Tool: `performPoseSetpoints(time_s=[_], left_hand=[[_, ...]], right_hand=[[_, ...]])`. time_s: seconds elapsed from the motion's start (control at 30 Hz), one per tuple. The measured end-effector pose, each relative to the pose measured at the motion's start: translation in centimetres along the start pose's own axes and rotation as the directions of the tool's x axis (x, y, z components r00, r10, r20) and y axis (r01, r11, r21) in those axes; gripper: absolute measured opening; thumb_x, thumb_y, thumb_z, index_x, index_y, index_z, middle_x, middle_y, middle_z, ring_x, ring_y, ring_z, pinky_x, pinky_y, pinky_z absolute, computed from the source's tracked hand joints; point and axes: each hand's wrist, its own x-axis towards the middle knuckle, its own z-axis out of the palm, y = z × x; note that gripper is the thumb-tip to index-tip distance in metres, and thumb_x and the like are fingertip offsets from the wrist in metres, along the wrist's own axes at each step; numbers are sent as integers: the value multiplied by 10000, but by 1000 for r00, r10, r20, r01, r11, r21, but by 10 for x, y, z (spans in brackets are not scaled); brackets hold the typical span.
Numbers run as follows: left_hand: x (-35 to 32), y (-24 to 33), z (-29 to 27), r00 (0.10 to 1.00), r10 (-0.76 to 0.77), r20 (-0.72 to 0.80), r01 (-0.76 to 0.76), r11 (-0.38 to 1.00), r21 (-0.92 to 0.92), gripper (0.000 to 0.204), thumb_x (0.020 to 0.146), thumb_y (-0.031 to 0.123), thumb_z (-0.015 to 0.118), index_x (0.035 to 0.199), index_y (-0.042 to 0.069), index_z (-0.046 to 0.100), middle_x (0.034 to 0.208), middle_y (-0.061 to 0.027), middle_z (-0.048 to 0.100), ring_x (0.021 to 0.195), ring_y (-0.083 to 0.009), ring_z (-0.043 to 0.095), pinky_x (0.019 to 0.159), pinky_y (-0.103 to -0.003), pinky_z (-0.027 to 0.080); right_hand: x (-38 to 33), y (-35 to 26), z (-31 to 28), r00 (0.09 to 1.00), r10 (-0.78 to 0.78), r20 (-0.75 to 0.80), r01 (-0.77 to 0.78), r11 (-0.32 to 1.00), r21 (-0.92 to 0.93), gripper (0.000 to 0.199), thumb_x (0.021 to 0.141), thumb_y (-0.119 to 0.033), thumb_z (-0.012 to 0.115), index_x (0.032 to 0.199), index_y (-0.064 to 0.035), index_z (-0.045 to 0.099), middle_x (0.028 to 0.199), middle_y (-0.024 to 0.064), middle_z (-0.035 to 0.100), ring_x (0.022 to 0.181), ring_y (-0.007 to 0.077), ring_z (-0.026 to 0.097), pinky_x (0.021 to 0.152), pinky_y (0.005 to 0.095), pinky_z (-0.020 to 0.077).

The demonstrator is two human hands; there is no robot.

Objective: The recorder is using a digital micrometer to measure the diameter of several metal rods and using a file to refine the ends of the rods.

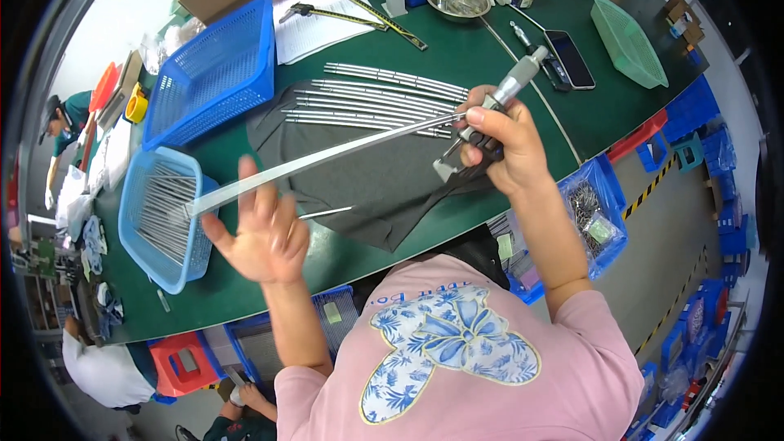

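My right hand (510,143) is closed around a micrometer (516,77), its grey thimble pointing up and away and its frame below the fingers. Between thumb and fingers it also pinches one end of a long, thin, silvery rod (327,153), which looks wide and smeared toward its far end. That rod slants down to the left over my left hand (265,237), which is open with the palm up and fingers spread; whether they touch I cannot tell. Beyond, several silvery rods (376,98) lie side by side on a dark grey cloth (351,188). A short thin rod (327,212) lies nearer me.
Left stands a light blue basket (200,253) of thin rods, behind it a blue basket (265,57). Calipers (363,12) lie on papers. A metal bowl (459,2), a phone (569,59) and a green basket (633,45) sit far right. Other people work at left.
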Motion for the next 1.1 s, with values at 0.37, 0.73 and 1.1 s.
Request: performPoseSetpoints(time_s=[0.37, 0.73, 1.1], left_hand=[[8, -75, 11, 969, 55, -242, 112, 772, 625, 163, 829, 112, 553, 875, -40, 519, 838, -145, 573, 736, -189, 600, 655, -276, 510], [10, -77, 25, 925, -84, -369, 291, 783, 550, 118, 814, 69, 564, 809, -37, 513, 757, -126, 561, 670, -176, 607, 597, -262, 524], [13, -76, 26, 906, -123, -404, 350, 754, 556, 93, 817, 42, 551, 805, -45, 518, 756, -122, 568, 654, -160, 609, 592, -244, 528]], right_hand=[[-51, 9, 16, 992, 124, 2, -123, 984, -131, 248, 764, -207, 593, 850, 22, 552, 700, 118, 601, 509, 114, 539, 387, 194, 411], [-21, -13, 17, 963, 254, 86, -263, 958, 111, 669, 859, -525, 235, 857, 64, 551, 664, 184, 593, 351, 147, 481, 343, 203, 406], [-19, -7, 16, 951, 291, 106, -307, 933, 190, 616, 883, -460, 241, 856, 74, 547, 680, 212, 588, 367, 161, 496, 333, 211, 401]])
